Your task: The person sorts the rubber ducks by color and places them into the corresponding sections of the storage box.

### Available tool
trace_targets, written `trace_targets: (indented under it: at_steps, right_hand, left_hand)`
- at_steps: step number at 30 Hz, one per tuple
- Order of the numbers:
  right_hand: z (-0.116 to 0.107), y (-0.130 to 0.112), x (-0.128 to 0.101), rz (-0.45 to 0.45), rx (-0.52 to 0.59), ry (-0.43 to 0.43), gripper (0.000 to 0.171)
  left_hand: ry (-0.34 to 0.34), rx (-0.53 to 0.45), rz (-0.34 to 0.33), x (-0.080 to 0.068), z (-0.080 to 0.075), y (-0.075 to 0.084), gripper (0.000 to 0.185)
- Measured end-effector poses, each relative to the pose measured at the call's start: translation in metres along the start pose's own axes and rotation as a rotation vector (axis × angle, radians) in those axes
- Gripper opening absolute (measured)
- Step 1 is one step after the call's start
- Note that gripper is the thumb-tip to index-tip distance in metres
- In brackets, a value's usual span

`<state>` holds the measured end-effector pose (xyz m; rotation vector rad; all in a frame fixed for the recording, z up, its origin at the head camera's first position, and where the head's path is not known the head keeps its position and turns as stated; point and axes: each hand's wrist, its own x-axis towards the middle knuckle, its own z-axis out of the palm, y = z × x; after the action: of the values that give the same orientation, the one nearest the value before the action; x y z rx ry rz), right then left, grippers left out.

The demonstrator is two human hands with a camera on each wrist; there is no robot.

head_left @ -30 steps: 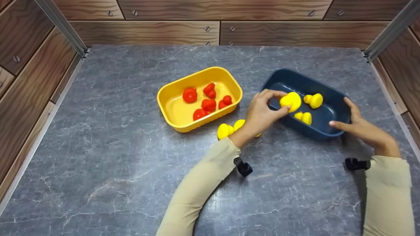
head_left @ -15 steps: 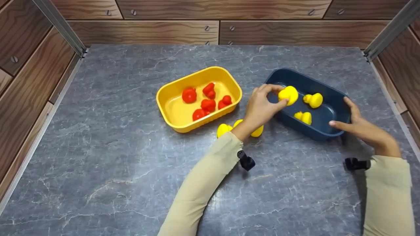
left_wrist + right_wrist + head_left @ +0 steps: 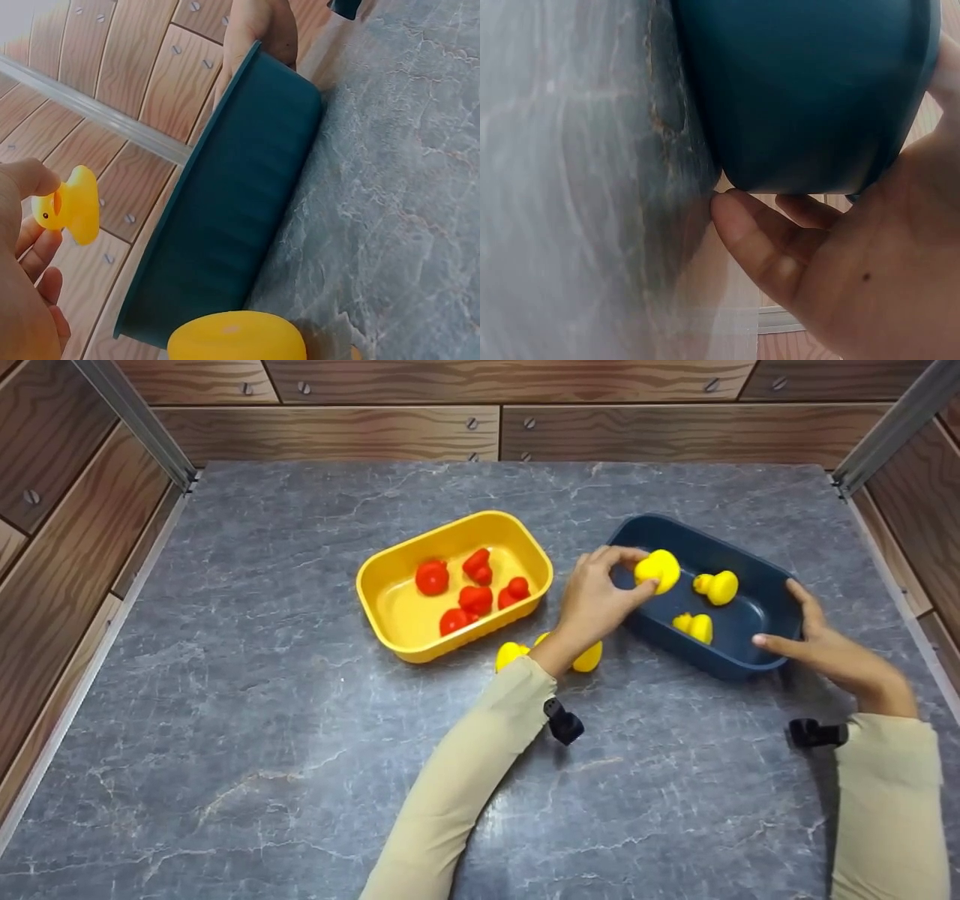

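Observation:
My left hand (image 3: 600, 592) pinches a yellow rubber duck (image 3: 658, 571) between thumb and fingers, over the left part of a dark blue tub (image 3: 712, 658). In the left wrist view the held duck (image 3: 69, 206) shows its eye and beak, higher than the tub's rim. Two more yellow ducks (image 3: 721, 588) lie inside the tub. My right hand (image 3: 847, 660) grips the tub's right end, thumb on the near rim. Seen from the right wrist, its fingers (image 3: 750, 236) bend against the tub's end wall (image 3: 802, 97) near the tabletop.
A yellow tub (image 3: 390, 641) with several red ducks (image 3: 432, 577) stands left of the blue one. Several yellow ducks (image 3: 587, 657) lie on the grey marbled table (image 3: 262, 735) below my left wrist, partly hidden by it. Wood-patterned walls (image 3: 390, 433) border the table.
My left hand has shifted with its duck toward the back of the table and slightly left. The right hand keeps its place on the tub.

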<state>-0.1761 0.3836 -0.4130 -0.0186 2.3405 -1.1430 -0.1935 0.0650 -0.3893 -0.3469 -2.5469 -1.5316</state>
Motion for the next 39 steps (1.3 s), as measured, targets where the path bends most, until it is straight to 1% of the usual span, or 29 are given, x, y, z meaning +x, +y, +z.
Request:
trace_targets:
  at_steps: [7,13,22,25,29,32,37,39]
  right_hand:
    - [0.000,0.001,-0.001,-0.017,0.007,-0.008,0.101]
    - [0.001,0.000,-0.002,-0.013,0.008,-0.009,0.101]
    - [0.000,0.001,-0.001,0.002,-0.018,-0.004,0.101]
    - [0.001,0.001,-0.001,0.005,-0.017,-0.003,0.102]
    - [0.001,0.000,-0.001,0.015,-0.021,-0.002,0.103]
    - [0.000,-0.002,-0.001,0.027,-0.027,-0.003,0.104]
    - [0.000,-0.001,-0.001,0.005,0.003,-0.003,0.104]
    - [0.000,0.000,0.000,-0.003,0.015,-0.001,0.104]
  left_hand:
    - [0.011,0.035,0.001,0.003,0.000,0.001,0.031]
    - [0.008,0.050,-0.024,0.008,-0.001,0.001,0.031]
    - [-0.014,0.074,-0.069,0.015,-0.002,0.003,0.032]
    - [-0.018,0.089,-0.066,0.016,-0.003,0.000,0.034]
    - [-0.047,0.100,-0.054,0.016,-0.009,-0.004,0.040]
    - [-0.074,0.074,-0.040,0.014,-0.016,-0.006,0.044]
    - [-0.102,-0.020,0.007,0.009,-0.030,-0.011,0.046]
    - [-0.132,-0.051,0.014,0.007,-0.035,-0.014,0.048]
